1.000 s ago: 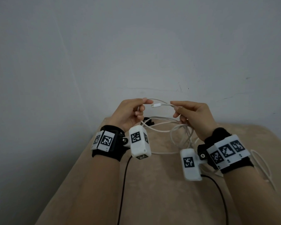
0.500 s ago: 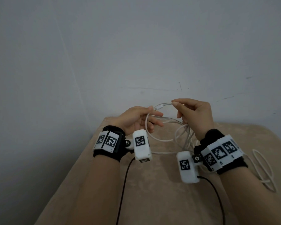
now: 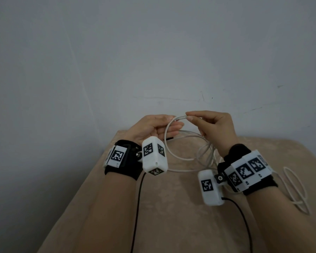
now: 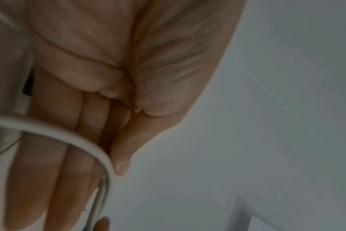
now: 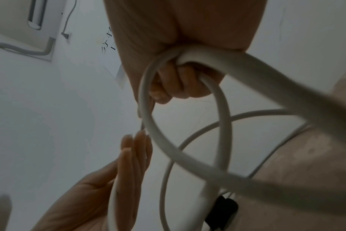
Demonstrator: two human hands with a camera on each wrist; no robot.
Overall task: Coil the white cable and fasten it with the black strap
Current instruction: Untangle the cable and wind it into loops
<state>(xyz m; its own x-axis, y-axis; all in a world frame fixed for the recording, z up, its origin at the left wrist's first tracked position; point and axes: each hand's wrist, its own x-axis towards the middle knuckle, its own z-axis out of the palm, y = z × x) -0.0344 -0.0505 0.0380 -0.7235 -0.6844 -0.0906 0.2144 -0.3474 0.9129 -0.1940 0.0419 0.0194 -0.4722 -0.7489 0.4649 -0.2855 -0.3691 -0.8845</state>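
Note:
The white cable (image 3: 180, 117) is held up between both hands above a beige table (image 3: 171, 207). My right hand (image 3: 213, 128) pinches it near its end with thumb and forefinger. Its other fingers (image 5: 178, 87) curl round several hanging loops of cable (image 5: 144, 101). My left hand (image 3: 153, 128) is palm up with straight fingers (image 4: 55, 156). One loop of cable (image 4: 49, 129) crosses them and passes the thumb tip. The black strap (image 5: 223, 207) lies on the table beyond the hands, mostly hidden; a dark bit of strap (image 3: 170, 138) shows behind the left fingers.
The loose tail of the cable (image 3: 297, 189) trails in a long loop on the table at the right. A grey wall stands close behind the table. Black camera leads (image 3: 137, 207) run back from both wrists. The table's left edge drops off near my left forearm.
My left hand let go its pinch and straightened its fingers across the loop. The right hand brought the cable end left to the left thumb, so the hands now nearly meet.

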